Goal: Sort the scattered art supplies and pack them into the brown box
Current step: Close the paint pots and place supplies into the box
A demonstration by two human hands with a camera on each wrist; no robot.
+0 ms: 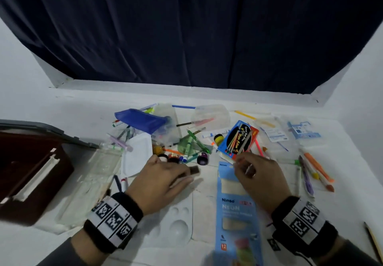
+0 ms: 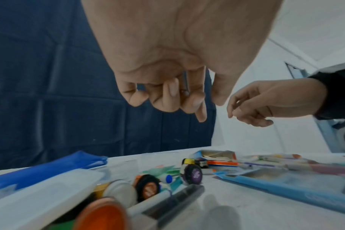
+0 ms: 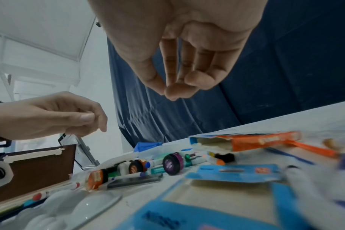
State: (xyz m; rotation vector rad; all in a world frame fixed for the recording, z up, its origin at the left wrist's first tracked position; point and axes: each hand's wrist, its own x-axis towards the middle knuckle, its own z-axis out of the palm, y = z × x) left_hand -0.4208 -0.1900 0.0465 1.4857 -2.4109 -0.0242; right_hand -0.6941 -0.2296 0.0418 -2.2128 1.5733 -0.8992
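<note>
— Where's the brown box [image 1: 31, 172]?
— Left end of the white worktop [image 1: 83, 108], lid up, long axis slanting away rightward
— The hands?
— Left hand [image 1: 159, 180] and right hand [image 1: 259, 176] hover over the clutter, each grip pressed thumb to fingertips; pinching what, I cannot tell. Dark blue curtain [image 1: 186, 27] behind

The right hand [image 3: 179, 65] hangs from the top centre of the frame, thumb and fingertips pinched together. The left hand [image 3: 55, 115] reaches in at mid left above the brown box [image 3: 39, 168]. Paint pots [image 3: 172, 163] and markers [image 3: 132, 176] lie across the counter [image 3: 286, 123].
</note>
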